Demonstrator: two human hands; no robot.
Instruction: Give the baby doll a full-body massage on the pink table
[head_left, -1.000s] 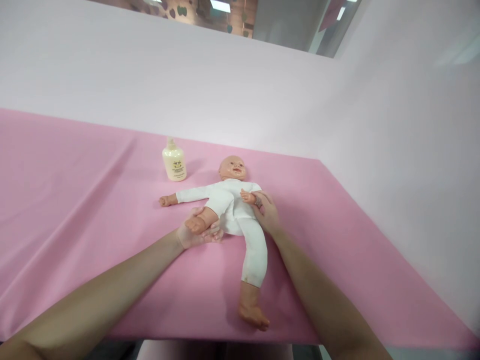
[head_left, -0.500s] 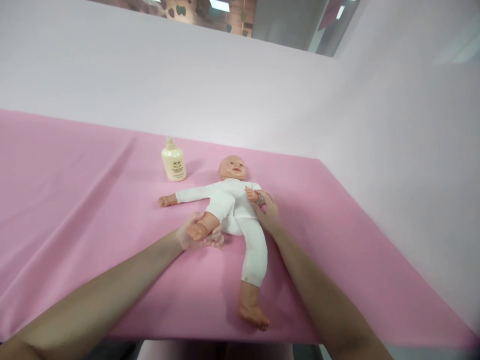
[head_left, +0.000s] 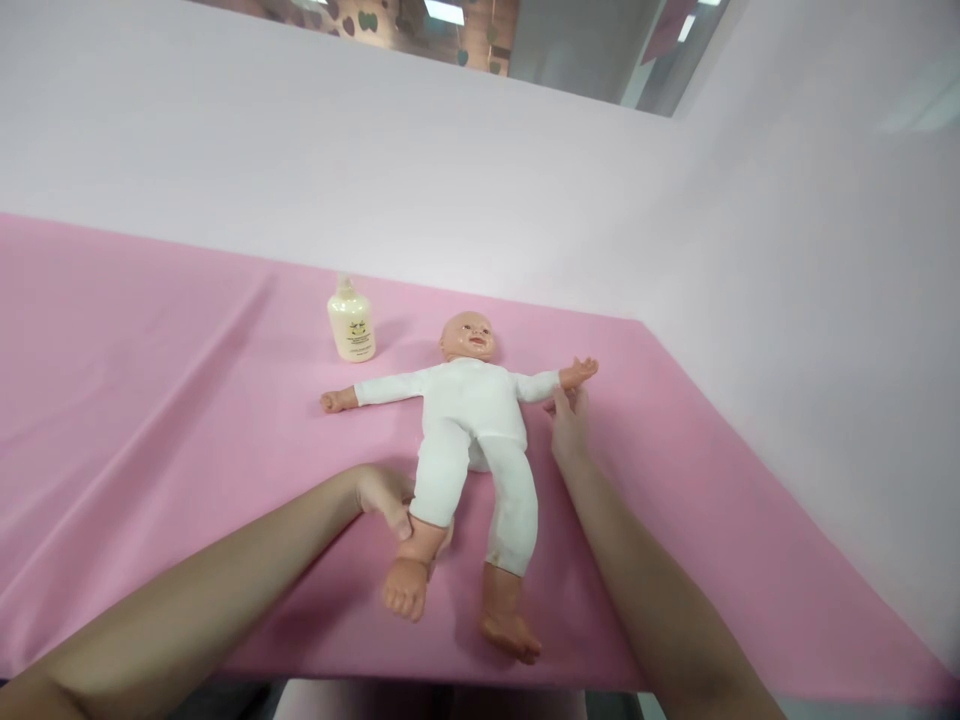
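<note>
A baby doll (head_left: 469,400) in a white suit lies on its back on a pink-covered table, head away from me, both arms spread sideways. My left hand (head_left: 388,498) is wrapped round the lower leg on the left, thumb on top near the ankle and the other fingers mostly hidden beneath it. My right hand (head_left: 570,425) grips the doll's wrist on the right from below, its fingertips partly behind the arm. The doll's other leg rests straight toward the table's front edge.
A cream pump bottle (head_left: 352,325) stands on the pink cover (head_left: 187,400), left of the doll's head. White walls (head_left: 375,170) rise behind and to the right. A window (head_left: 480,35) is set high in the back wall.
The doll's left-side leg has come down from bent to nearly straight with my left hand. Its right-side arm has swung outward from the chest with my right hand.
</note>
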